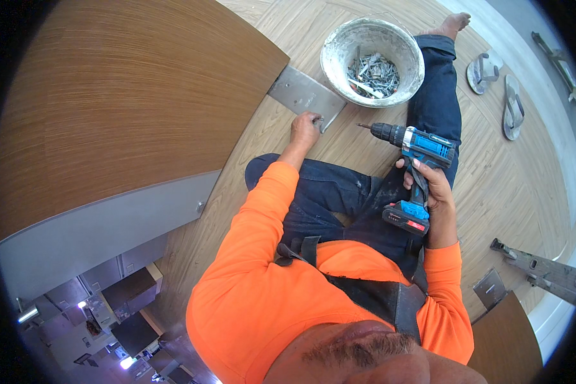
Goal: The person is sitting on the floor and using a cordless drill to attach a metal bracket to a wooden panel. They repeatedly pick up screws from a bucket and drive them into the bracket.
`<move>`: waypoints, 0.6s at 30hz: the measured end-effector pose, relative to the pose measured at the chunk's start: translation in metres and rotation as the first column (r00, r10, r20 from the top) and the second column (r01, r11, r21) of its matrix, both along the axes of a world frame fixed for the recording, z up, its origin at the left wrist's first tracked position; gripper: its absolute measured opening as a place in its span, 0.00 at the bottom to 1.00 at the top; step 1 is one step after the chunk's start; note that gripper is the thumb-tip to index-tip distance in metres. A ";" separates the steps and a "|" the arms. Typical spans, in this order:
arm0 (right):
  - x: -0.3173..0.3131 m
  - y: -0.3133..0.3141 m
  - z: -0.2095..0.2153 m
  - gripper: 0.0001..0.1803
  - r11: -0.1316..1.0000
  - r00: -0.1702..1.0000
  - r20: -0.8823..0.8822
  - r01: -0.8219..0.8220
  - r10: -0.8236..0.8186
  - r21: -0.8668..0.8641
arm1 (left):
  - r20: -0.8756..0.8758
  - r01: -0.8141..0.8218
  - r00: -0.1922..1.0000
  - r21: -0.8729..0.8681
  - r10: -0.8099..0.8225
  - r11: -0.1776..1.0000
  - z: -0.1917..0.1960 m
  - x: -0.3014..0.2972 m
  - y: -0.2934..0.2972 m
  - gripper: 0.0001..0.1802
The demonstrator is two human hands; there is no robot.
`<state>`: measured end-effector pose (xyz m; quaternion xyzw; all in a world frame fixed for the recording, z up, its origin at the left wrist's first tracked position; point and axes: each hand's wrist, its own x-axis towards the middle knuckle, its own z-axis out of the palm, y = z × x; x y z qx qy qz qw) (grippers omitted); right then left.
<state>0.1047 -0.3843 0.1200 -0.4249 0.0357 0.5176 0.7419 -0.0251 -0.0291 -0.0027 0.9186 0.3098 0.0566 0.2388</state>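
My right hand [438,188] is wrapped round the handle of a blue and black cordless drill [422,146]. The drill's bit points left, above the floor, level with my left hand. My left hand [305,130] is closed in a pinch at the near edge of a grey metal plate [306,91]. A small bit of metal seems to show at its fingertips, too small to name. Beyond the plate stands a white, stained bucket [331,57]. Loose screws [374,73] and other small pieces lie at its bottom.
A large brown wood-grain panel [134,96] fills the left, its corner meeting the plate. My legs in dark trousers [438,96] are on the wood-patterned floor [493,179]. Flip-flops [512,107] lie at right, near a metal ladder-like frame [544,269]. Another brown panel [509,336] is lower right.
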 end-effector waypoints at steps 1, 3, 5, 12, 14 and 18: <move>0.000 0.000 0.000 0.22 1.000 1.000 -0.001 0.001 -0.001 0.000 | -0.001 0.001 1.000 0.002 -0.001 1.000 0.000 0.000 0.000 0.09; 0.000 0.001 0.000 0.22 1.000 1.000 -0.002 -0.001 0.001 0.009 | -0.003 0.002 1.000 0.008 -0.002 1.000 -0.002 -0.001 0.002 0.09; 0.000 0.001 -0.001 0.22 1.000 1.000 -0.001 -0.002 0.002 0.014 | -0.003 0.009 1.000 0.014 -0.009 1.000 -0.003 -0.002 0.002 0.09; 0.000 0.000 -0.003 0.22 1.000 1.000 0.002 -0.004 0.004 0.010 | -0.104 0.013 0.995 0.015 -0.012 1.000 0.008 0.002 -0.002 0.09; 0.000 0.000 -0.003 0.22 1.000 1.000 0.000 -0.005 0.005 0.005 | -0.070 -0.017 0.997 -0.009 0.017 1.000 0.007 0.001 -0.002 0.10; 0.000 0.000 -0.005 0.22 1.000 1.000 -0.004 -0.012 0.012 0.000 | 0.093 -0.075 0.993 -0.027 0.077 0.997 -0.005 -0.001 0.005 0.12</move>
